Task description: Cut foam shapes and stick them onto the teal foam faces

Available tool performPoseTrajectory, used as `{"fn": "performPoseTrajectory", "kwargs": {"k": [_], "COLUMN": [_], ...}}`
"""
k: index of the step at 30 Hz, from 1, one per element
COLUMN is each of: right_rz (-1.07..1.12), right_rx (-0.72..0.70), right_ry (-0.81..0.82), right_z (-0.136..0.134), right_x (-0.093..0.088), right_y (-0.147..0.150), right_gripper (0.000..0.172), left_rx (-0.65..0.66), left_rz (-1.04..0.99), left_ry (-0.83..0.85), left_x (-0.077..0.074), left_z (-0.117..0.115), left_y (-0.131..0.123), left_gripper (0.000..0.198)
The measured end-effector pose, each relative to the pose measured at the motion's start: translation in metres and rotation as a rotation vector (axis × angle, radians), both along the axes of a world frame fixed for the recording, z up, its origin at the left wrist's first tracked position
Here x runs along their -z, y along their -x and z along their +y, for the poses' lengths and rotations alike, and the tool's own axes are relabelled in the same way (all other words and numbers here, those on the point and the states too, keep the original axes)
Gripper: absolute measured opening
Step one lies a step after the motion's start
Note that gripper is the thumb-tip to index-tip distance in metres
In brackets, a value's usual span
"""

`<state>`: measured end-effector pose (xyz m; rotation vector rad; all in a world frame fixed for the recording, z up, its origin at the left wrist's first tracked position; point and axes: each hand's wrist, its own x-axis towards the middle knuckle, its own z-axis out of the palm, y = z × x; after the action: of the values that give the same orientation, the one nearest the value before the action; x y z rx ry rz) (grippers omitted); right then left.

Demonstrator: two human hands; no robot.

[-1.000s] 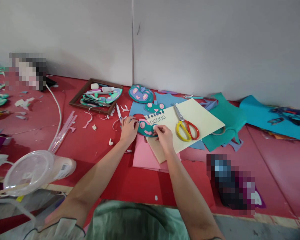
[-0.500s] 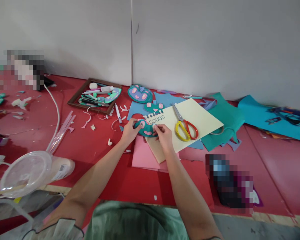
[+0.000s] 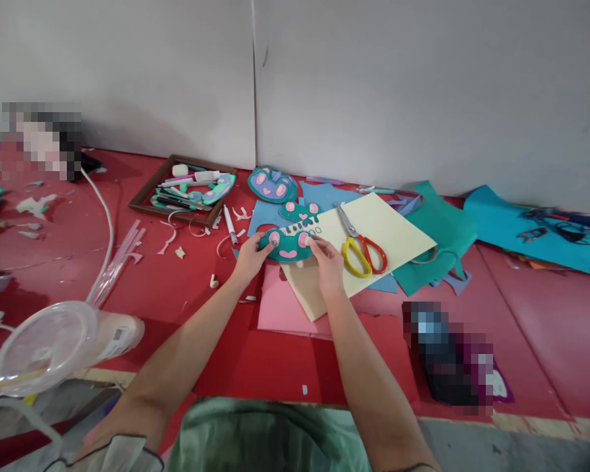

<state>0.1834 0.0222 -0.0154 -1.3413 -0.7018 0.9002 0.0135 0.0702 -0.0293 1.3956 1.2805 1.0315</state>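
A dark teal foam cutout [image 3: 289, 245] with pink spots is stretched level between my hands. My left hand [image 3: 250, 257] pinches its left end, the thumb over a pink spot. At the opposite end my right hand [image 3: 327, 261] grips it between thumb and fingers. Just behind lies a similar teal piece [image 3: 301, 211] with pink shapes. Under and beside my hands is a cream sheet [image 3: 393, 226] with small ovals drawn on it, partly covered. Scissors [image 3: 360, 244] with one yellow and one red handle rest on that sheet. Pink foam sheets [image 3: 288, 308] stick out below it.
A brown tray [image 3: 142, 196] of pens and cutouts stands back left, near a purple-and-teal cutout [image 3: 273, 185]. Teal sheets [image 3: 442, 229] lie to the right. A clear plastic tub [image 3: 49, 344] is at the front left. White scraps and a pen [image 3: 230, 225] are scattered about.
My right hand has shifted slightly right and the teal cutout has turned more level, now showing both pink spots. The view has moved a little; the scissors and sheets lie as before.
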Motion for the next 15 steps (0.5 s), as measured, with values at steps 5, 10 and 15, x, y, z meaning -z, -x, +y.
{"fn": "performPoseTrajectory", "kwargs": {"k": [5,10,15], "right_rz": [0.037,0.043,0.025], "right_rx": [0.001,-0.015,-0.024], "right_ry": [0.002,-0.004,0.008], "right_z": [0.0011,0.0008,0.0000], "right_x": [0.0028,0.0026,0.0002], "right_y": [0.0006,0.0011,0.0036], "right_gripper": [0.028,0.029,0.029], "left_rx": [-0.016,0.010,0.014], "left_rz": [0.035,0.057,0.097], "left_ry": [-0.032,-0.005,-0.013], "left_x": [-0.0018,-0.0068,-0.0066], "left_z": [-0.0009,-0.0015,-0.0013], "left_y": [-0.0008,-0.0015,-0.0008], "left_gripper": [0.030,0.026,0.023]}}
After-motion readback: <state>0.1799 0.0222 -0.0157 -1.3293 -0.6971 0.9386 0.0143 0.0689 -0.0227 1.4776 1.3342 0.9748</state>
